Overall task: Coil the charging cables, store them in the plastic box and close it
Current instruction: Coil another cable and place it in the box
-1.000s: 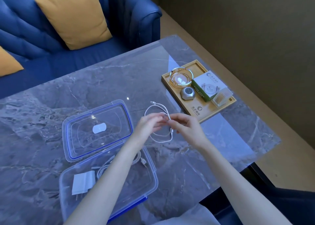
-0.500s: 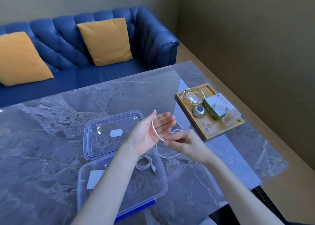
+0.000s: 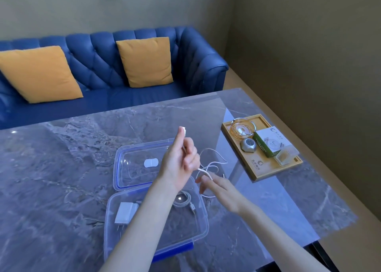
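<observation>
My left hand (image 3: pixel 179 160) is raised above the box lid, pinching one end of a white charging cable (image 3: pixel 212 162) between thumb and fingers, its plug sticking up at the top. The cable loops loosely to the right and down over my right hand (image 3: pixel 219 191), whose fingers are spread with the cable lying across them. A clear plastic box (image 3: pixel 195 228) with blue clips sits open on the marble table. Inside lie a coiled white cable (image 3: pixel 184 201) and a white charger plug (image 3: pixel 124 212). Its clear lid (image 3: pixel 132 164) lies flat just behind the box.
A wooden tray (image 3: pixel 259 168) at the right holds a glass ashtray (image 3: pixel 242 128), a grey puck-like object (image 3: pixel 248 146), a green-and-white carton (image 3: pixel 270 142) and a small clear case (image 3: pixel 285 155). A blue sofa (image 3: pixel 99 73) with orange cushions stands behind the table (image 3: pixel 61 168).
My left hand has risen and closed on the cable end. My right hand has dropped lower with its fingers opened under the loops. The view has tilted upward.
</observation>
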{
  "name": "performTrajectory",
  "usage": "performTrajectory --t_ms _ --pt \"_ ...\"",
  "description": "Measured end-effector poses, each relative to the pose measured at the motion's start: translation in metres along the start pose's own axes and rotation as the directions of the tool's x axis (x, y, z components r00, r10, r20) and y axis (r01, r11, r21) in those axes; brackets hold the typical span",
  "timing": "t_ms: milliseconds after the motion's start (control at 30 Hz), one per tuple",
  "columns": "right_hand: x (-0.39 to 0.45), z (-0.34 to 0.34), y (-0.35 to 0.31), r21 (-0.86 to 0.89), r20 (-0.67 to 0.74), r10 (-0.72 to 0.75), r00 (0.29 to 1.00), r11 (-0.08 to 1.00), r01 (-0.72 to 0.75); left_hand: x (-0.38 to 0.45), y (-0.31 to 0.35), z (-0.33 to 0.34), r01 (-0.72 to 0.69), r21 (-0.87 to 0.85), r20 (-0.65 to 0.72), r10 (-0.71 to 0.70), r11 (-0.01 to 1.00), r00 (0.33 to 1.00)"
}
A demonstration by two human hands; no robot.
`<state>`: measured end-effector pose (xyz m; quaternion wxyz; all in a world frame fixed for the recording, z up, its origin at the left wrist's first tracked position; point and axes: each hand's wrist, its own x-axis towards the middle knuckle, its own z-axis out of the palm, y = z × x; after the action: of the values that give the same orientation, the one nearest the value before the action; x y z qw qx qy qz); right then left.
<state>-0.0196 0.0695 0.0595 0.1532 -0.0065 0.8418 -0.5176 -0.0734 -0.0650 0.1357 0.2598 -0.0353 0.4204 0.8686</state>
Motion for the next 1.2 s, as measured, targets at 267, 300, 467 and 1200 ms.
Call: performTrajectory --t_ms 267,300,467,1200 --pt "0.035 -0.02 -0.017 -0.742 0.145 -0.017 0.989 0.659 0.12 -0.027 -0.008 -0.01 0.275 0.463 0.085 -0.351 0.843 0.932" --pt "0.038 -0.023 -0.024 -0.75 0.118 -0.016 0.993 0.653 0.099 -0.029 -0.013 -0.012 0.274 0.553 0.05 -0.359 0.787 0.932" --pt "0.049 -0.028 -0.05 -0.68 -0.032 -0.027 0.999 0.733 -0.002 -0.025 -0.035 -0.021 0.264 0.64 -0.188 -0.186 0.722 0.964" --pt "0.003 0.011 -0.048 -0.549 0.01 -0.381 0.924 0.77 0.324 0.001 -0.028 -0.038 0.13 0.01 -0.156 -0.127 0.991 0.98"
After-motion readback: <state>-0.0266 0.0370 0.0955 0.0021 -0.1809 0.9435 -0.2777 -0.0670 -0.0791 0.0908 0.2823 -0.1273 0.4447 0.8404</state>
